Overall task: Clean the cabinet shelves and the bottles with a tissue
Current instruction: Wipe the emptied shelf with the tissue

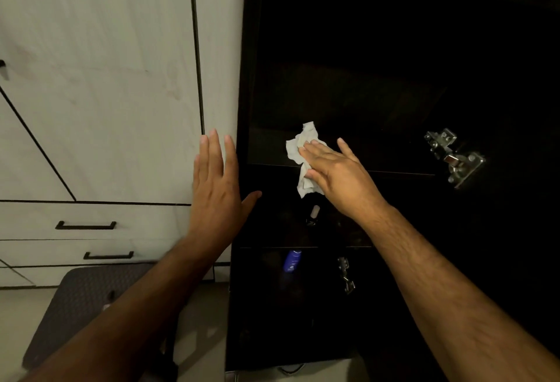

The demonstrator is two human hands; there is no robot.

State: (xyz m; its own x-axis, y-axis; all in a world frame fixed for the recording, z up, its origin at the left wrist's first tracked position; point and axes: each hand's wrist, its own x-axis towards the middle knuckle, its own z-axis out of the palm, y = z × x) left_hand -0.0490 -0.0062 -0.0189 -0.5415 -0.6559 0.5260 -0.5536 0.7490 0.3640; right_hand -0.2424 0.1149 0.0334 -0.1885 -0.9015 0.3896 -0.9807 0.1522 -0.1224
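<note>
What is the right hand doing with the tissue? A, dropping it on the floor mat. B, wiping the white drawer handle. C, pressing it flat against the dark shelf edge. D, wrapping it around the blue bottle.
C: the right hand lies flat on the tissue at the dark shelf edge.

You will find no words, numbers or brand marks you can read here. The blue bottle (292,261) on the lower shelf of the dark cabinet (394,48) carries a pale label, too small and dim to make out.
</note>
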